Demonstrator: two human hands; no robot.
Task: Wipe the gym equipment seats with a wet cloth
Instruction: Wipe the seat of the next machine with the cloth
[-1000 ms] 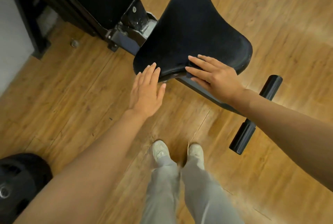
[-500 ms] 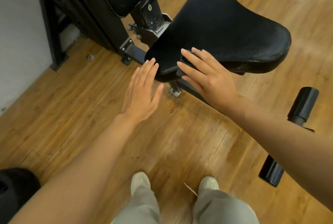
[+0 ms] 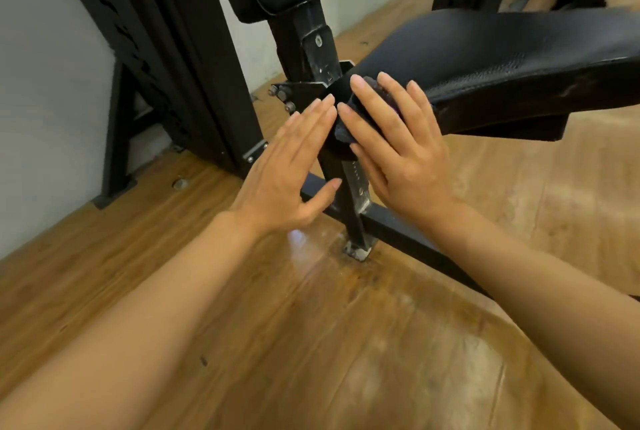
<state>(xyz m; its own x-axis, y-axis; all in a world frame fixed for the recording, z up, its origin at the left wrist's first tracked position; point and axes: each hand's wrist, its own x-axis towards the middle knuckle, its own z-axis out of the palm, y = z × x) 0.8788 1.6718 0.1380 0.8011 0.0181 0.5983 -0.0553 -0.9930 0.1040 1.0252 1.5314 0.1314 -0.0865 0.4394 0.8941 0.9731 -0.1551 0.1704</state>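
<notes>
My right hand (image 3: pixel 398 149) flat, fingers straight, pressing dark cloth (image 3: pixel 344 131) on seat (image 3: pixel 502 55) narrow end; my left hand (image 3: pixel 284 173) flat beside, holding nothing.

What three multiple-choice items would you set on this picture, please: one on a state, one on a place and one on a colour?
1. How is the left hand?
A. clenched in a fist
B. open, with straight fingers
C. pinching something

2. Where is the cloth?
A. in the left hand
B. under the right hand, pressed against the narrow end of the seat
C. lying loose, away from both hands

3. What colour is the seat?
A. red
B. white
C. black

Answers:
1 B: its fingers are straight and together and hold nothing.
2 B: dark fabric shows between and below the right hand's fingers at the seat's end.
3 C: the padded top is black all over.
</notes>
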